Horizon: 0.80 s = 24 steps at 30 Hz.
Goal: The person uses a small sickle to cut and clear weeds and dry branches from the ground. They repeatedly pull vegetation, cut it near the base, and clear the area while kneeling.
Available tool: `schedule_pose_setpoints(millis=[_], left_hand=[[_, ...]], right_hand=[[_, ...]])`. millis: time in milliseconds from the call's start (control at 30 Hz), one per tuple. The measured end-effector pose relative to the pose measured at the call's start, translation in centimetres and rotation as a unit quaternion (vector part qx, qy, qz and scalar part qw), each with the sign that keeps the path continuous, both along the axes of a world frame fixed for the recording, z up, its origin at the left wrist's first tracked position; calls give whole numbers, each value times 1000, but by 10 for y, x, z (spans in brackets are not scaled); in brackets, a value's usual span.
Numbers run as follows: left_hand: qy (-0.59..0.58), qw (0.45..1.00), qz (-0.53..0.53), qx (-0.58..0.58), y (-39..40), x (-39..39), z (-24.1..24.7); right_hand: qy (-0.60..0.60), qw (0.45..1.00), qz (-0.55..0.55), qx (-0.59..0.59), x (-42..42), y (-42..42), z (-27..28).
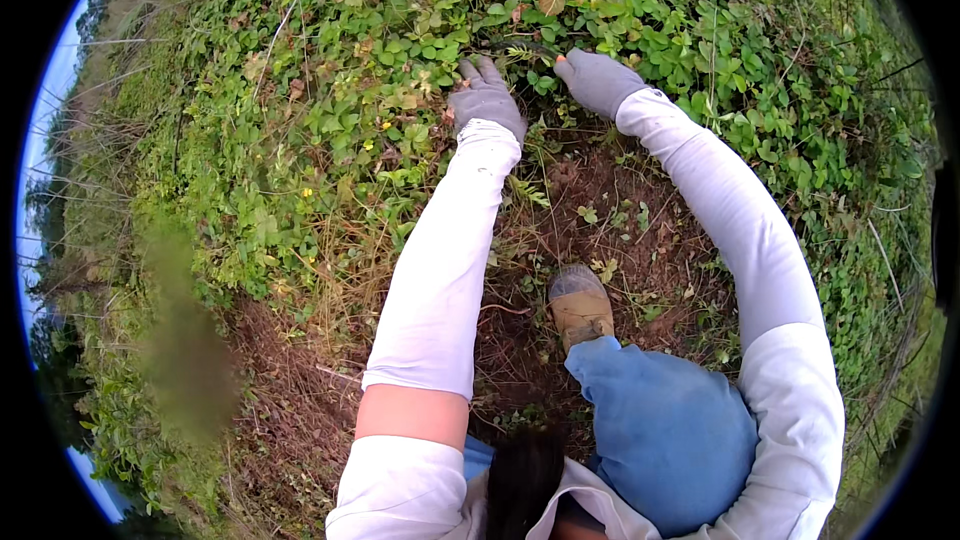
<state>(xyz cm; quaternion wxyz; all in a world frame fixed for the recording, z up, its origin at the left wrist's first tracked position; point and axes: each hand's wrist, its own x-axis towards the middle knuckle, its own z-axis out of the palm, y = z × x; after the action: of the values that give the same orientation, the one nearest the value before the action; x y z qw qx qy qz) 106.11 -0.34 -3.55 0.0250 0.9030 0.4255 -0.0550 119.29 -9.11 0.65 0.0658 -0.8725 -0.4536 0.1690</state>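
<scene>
My right hand (598,80), in a grey glove, is closed around the handle of a sickle, with a bit of orange showing at the fist. The dark curved sickle blade (529,45) extends left from the fist among the leaves, partly hidden by them. My left hand (487,99), also gloved in grey, reaches into the green ground vines (405,52) just below and left of the blade. Its fingers point away from me; leaves hide what they touch, and I cannot tell whether they grip any stems.
Bare reddish-brown soil (622,210) with cut stems lies between my arms. My tan boot (581,304) stands on it. Dry grass and plant litter (292,382) cover the ground at left. Thin dry stalks (97,135) rise at the far left. A blurred green shape (187,352) hangs close to the camera.
</scene>
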Motion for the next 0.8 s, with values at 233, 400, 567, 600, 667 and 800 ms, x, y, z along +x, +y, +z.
schedule_pose_setpoints(millis=[233,400,567,600,667,800], left_hand=[[-43,997,21,-67,32,-11,-24],[-22,993,-55,-104,4,-45,-4],[-29,989,-105,-96,-39,-105,2],[-59,990,-107,-66,-40,-121,-4],[-77,991,-85,-63,-37,-135,-3],[-115,986,-119,-19,-41,-140,-15]], right_hand=[[-63,996,63,-2,-28,37,-14],[-13,1000,-5,22,-34,-65,-45],[34,993,-38,104,-61,-159,-77],[40,992,-32,111,-70,-151,-73],[25,990,-37,134,-75,-121,-53],[-41,991,-31,124,-37,-72,-41]])
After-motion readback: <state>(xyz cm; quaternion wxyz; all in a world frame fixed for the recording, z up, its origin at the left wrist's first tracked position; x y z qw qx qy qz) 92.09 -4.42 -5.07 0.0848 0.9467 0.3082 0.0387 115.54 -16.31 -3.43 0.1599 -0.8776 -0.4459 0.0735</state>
